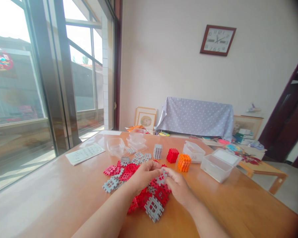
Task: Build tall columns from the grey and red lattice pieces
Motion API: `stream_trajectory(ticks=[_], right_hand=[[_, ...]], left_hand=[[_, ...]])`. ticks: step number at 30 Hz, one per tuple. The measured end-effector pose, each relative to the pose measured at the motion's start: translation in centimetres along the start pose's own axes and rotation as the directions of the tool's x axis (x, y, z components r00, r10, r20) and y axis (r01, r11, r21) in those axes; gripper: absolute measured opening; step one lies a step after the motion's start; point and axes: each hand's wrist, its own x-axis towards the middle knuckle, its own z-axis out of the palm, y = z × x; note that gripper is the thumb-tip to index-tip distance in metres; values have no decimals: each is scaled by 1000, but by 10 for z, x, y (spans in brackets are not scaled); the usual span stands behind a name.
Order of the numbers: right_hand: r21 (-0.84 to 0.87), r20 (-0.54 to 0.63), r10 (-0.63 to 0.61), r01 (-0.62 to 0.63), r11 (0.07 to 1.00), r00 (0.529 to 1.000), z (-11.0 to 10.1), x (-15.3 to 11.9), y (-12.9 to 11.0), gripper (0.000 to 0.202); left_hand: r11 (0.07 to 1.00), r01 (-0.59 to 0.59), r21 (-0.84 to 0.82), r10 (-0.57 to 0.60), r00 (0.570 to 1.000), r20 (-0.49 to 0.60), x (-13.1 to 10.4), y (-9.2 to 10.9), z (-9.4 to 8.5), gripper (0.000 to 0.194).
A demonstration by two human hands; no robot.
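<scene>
My left hand [146,176] and my right hand [179,189] meet over a pile of plastic waffle blocks. Between their fingertips is a grey waffle block [161,178], pinched from both sides. Under and around the hands lie red waffle blocks [127,171] mixed with grey ones. One grey waffle block [154,208] rests at the pile's near edge, another grey block [110,184] at its left. Behind the hands stand a grey stack [157,151], a red stack [173,155] and an orange stack [184,163] of blocks. My hands cover part of the pile.
Clear plastic boxes [115,146] sit at the table's far left. To the right are a lidded box [194,152] and an open box [216,168]. A printed paper [85,154] lies on the left of the wooden table [89,198], near the window.
</scene>
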Motion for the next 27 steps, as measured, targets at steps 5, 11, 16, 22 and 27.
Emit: stream_trajectory(ticks=[5,11,16,22,27], right_hand=[[-180,-184,-106,73,981,977,0,4,16,38],[-530,-258,-344,165,832,903,1,5,15,42],[-657,-225,-426,186,731,876,5,3,10,55],[-669,-208,-466,222,709,860,-1,5,14,51],[-598,-192,-397,214,772,898,-3,3,8,51]], left_hand=[[999,35,-4,-35,997,-63,4,-10,-1,23],[976,98,-194,-132,977,-168,5,-8,0,28],[949,141,-283,-170,982,-81,2,-5,1,31],[946,204,-251,-213,977,-6,-2,-1,-1,27],[958,211,-193,-213,977,8,-3,-2,0,26]])
